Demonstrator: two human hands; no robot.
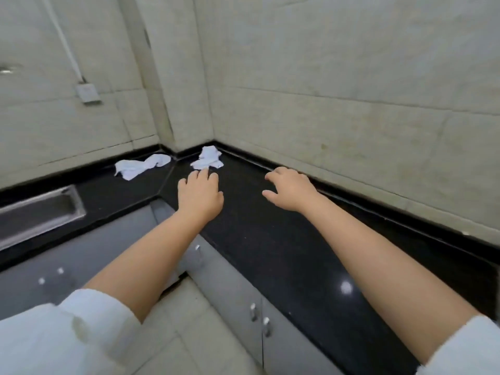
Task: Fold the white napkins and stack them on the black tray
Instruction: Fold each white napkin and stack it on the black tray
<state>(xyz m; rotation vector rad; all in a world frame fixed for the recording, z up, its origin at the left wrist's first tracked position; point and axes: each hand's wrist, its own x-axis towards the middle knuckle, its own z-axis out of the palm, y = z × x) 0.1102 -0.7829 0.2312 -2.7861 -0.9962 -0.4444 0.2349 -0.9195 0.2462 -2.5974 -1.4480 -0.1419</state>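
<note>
- Two crumpled white napkins on a black counter (270,239), seen from the head camera: one napkin in the corner (207,158) where the walls meet, the other napkin to the left (140,166), also close to the wall, the two well apart.
- No black tray to be made out anywhere in this view.
- No brand, label or readable writing anywhere; a small plate on the left wall (88,93) blank, with a white conduit (62,36) running up from it.
- Left hand (199,194) stretched toward the corner napkin, fingers straight and slightly apart, fingertips right at its near edge; actual contact hard to tell.
- Right hand (290,189) above the counter near the right wall, fingers loosely curled and spread, holding nothing.
- White sleeves (89,320) pushed up on both arms, forearms bare.
- Metal sink (40,212) set into the counter at far left, apart from both napkins.
- Grey cabinet doors (230,288) with small metal knobs below the counter edge.
- Pale tiled walls behind; pale floor below.
- Nothing lying between the hands and the corner napkin.
</note>
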